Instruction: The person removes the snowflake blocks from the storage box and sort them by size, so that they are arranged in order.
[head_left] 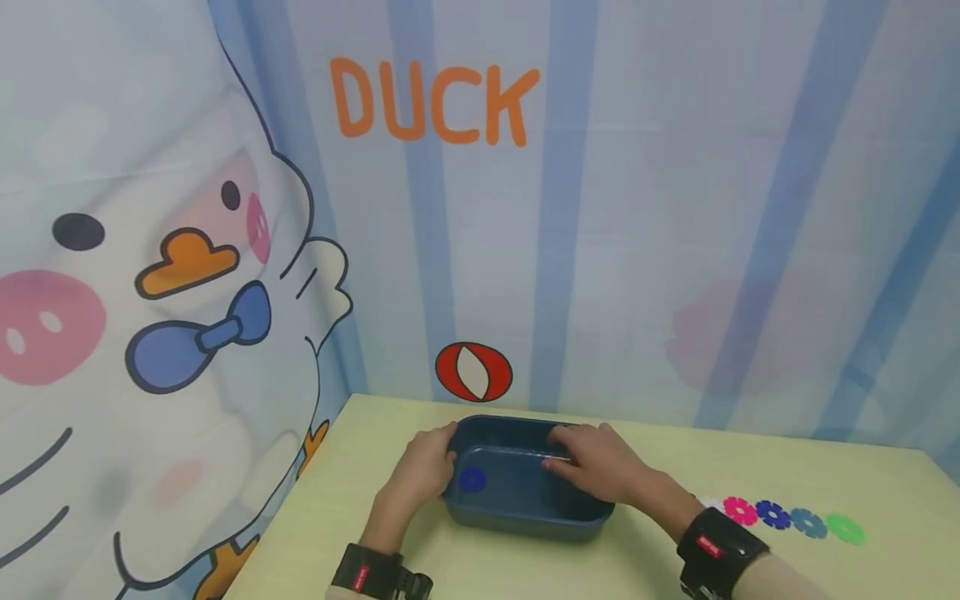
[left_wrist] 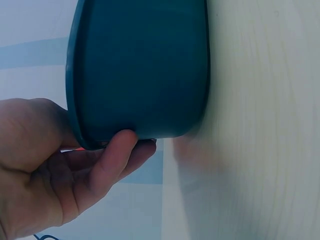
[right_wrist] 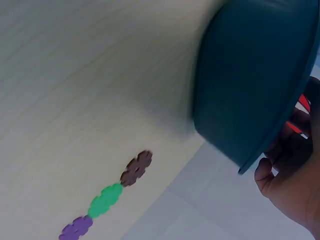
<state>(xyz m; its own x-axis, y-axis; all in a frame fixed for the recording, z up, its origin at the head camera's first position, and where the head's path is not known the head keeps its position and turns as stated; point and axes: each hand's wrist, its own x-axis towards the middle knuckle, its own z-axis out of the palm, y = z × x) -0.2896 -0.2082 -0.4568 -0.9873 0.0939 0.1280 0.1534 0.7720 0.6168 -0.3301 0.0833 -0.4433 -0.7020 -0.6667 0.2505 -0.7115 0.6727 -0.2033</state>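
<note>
A dark blue-green rectangular plastic basin (head_left: 525, 527) sits on the table. My left hand (head_left: 422, 467) grips its left rim; in the left wrist view, the fingers of this hand (left_wrist: 55, 175) curl around the basin's end wall (left_wrist: 145, 65). Inside the basin, toward the left, lies a blue snowflake disc (head_left: 472, 479). My right hand (head_left: 603, 462) reaches over the right side into the basin, thumb and forefinger apart with nothing seen between them. The right wrist view puts this hand (right_wrist: 292, 180) beyond the basin wall (right_wrist: 250, 85), its other fingers partly hidden.
On the table (head_left: 337, 517), right of the basin, a row of snowflake discs includes a pink disc (head_left: 740, 511), a dark blue disc (head_left: 773, 514) and a green disc (head_left: 846, 529). A brown disc (right_wrist: 136, 168) shows in the right wrist view. A printed duck curtain (head_left: 637, 250) hangs behind.
</note>
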